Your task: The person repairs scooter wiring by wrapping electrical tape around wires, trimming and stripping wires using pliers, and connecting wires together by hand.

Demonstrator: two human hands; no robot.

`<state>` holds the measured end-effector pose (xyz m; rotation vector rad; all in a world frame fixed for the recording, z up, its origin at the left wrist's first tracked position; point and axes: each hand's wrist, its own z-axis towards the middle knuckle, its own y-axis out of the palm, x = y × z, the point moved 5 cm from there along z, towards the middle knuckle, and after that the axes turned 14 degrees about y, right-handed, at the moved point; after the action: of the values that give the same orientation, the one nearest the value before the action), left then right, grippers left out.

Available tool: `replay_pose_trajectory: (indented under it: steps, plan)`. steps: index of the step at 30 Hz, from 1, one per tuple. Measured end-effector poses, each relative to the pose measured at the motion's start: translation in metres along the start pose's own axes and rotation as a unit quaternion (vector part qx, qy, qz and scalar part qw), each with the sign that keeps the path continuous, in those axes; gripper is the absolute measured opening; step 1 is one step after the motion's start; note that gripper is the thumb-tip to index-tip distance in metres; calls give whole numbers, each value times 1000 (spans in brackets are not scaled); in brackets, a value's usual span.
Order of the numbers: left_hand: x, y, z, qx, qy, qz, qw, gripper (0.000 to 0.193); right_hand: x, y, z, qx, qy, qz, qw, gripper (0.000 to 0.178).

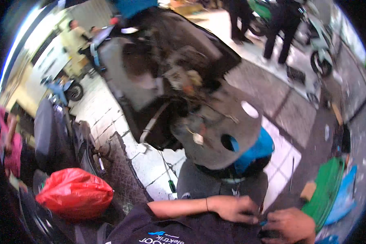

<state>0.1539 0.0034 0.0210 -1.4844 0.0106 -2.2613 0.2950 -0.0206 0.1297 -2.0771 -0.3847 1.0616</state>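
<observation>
Low at the front, my left hand (236,208) and my right hand (289,224) are close together, fingers curled and slightly blurred. Between them shows a thin dark-reddish piece and a bit of blue, too small to name. Just beyond is a scooter with its body opened up. Its grey floor panel (232,118) has a round hole, loose wires and a small white tag (198,138). A blue body part (258,150) is beside the panel. Left of the grey-black part near my hands, a green-handled screwdriver (172,186) is on the tiles.
A full red plastic bag (75,193) rests at the left, near a dark scooter seat (49,130). At the right are a green panel (324,191) and a blue sheet-like piece (343,199). People stand farther back, near parked scooters (63,89).
</observation>
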Motion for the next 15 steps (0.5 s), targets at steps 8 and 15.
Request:
replay_pose_trajectory:
  steps: [8,15]
  plan:
    - [-18,16,-28,48,-36,-123,991,31,-16,-2,26,-22,37,15,999,29]
    - [-22,15,-35,48,-18,-163,985,33,-33,-26,33,-43,9,15,999,34]
